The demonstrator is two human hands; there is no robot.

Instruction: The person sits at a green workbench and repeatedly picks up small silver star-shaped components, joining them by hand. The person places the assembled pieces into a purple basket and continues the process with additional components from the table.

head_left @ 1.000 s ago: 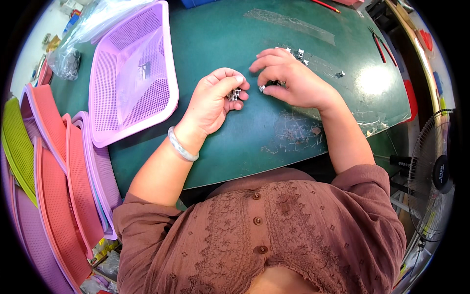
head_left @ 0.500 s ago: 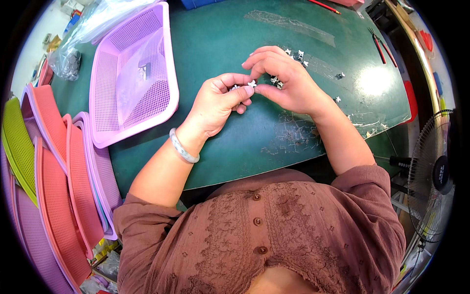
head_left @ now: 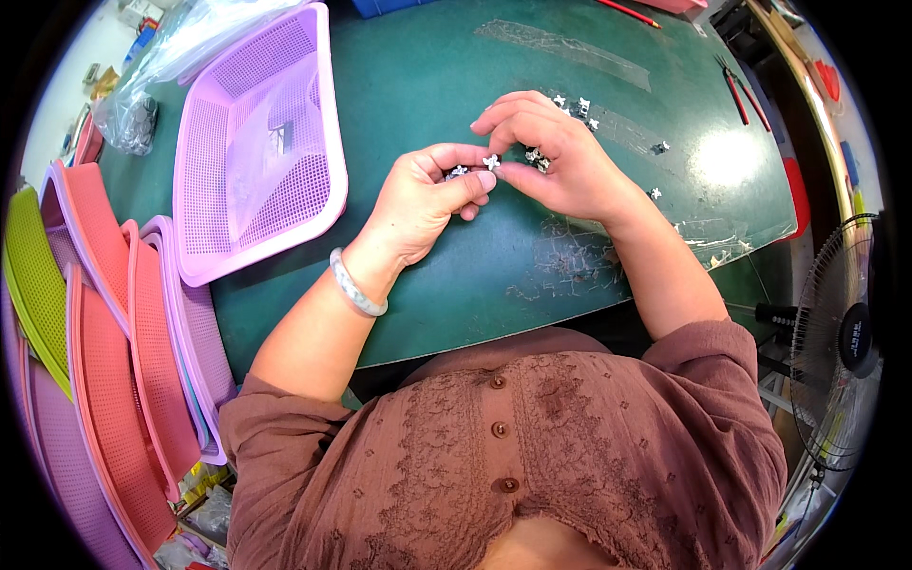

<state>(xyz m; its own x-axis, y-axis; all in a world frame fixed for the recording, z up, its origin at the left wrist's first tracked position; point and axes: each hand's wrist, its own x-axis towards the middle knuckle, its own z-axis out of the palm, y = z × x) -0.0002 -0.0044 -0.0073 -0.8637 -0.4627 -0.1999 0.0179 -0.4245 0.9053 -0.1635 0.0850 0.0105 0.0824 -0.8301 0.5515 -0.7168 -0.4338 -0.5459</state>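
Over the green tabletop [head_left: 437, 294] my two hands meet at the fingertips. Between them sits a small white star-shaped piece [head_left: 491, 162], too small to name more closely. My left hand [head_left: 427, 195] is closed, pinching that piece with thumb and forefinger; more small white-and-dark pieces [head_left: 457, 173] show in its curled fingers. My right hand [head_left: 546, 152] touches the same piece with its thumb and forefinger, its other fingers arched above. Just under the right palm are further small pieces [head_left: 537, 159], and several white ones [head_left: 582, 107] lie beyond its knuckles.
To the left stands a purple mesh basket [head_left: 323, 180] with a clear plastic bag [head_left: 271, 152] inside. Stacked pink, purple and green baskets [head_left: 104, 399] crowd the table's left side. Red-handled pliers [head_left: 735, 95] and a red pencil [head_left: 631, 12] lie farther off. A fan [head_left: 831, 332] is at right.
The white piece has turned slightly between my fingertips. Both hands have otherwise barely shifted.
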